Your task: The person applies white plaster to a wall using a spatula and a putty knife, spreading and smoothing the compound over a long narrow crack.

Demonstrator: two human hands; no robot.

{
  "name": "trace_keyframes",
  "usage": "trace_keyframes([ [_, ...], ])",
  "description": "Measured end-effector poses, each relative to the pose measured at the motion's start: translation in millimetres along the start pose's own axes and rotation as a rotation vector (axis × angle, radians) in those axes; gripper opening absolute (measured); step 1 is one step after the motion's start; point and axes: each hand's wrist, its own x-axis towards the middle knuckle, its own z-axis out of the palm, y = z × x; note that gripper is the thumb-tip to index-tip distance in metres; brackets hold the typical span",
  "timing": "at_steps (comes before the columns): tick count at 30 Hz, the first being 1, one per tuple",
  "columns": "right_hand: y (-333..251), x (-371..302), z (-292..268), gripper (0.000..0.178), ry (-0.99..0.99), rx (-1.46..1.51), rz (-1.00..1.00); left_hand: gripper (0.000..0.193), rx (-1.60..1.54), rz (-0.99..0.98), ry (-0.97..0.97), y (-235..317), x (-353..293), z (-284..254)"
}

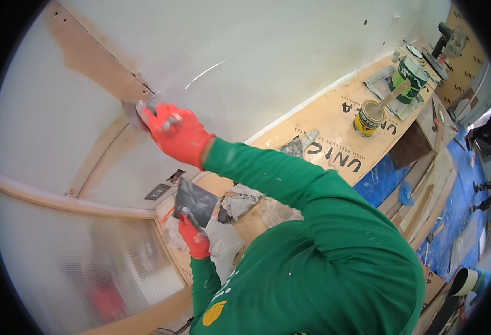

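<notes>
Head view: The green sleeve [335,223] of the right arm lies nearest the camera and extends toward the upper left. The right hand [177,134], gloved in red, is closed on a broad spreading blade [132,115], positioned at the wall [290,44]; exact contact cannot be determined. The blade is located at the lower end of a brown patch [97,58], near a narrower brown seam [101,153]. The left hand [194,237], also gloved, is closed on the handle of a dark flat plate [198,198], lower than the blade. An open tin [366,124], a flat stick projecting from its mouth, stands on the wooden board [287,121] near a green bucket [410,78].

Step in hand, as judged: spreading filler over the joint. The next stroke appears to call for a shallow blade angle, even pressure, and the plate within reach for reloading.
</notes>
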Motion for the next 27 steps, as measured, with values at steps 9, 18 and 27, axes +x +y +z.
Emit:
trace_keyframes([
  [9,16.8,-89.8,-101.4,0.056,-0.425,0.361,-0.55,0.064,-0.174,-0.145,-0.182,104.4,79.2,-7.3],
  [18,274.8,-100.4,-139.7,0.04,0.039,-0.528,0.195,0.059,-0.717,-0.16,0.003,100.2,121.0,-0.7],
  [27,370.7,-6.1,-190.8,0.046,0.406,-0.383,0.743,0.094,-0.302,0.053,-0.13,93.5,108.5,14.2],
])
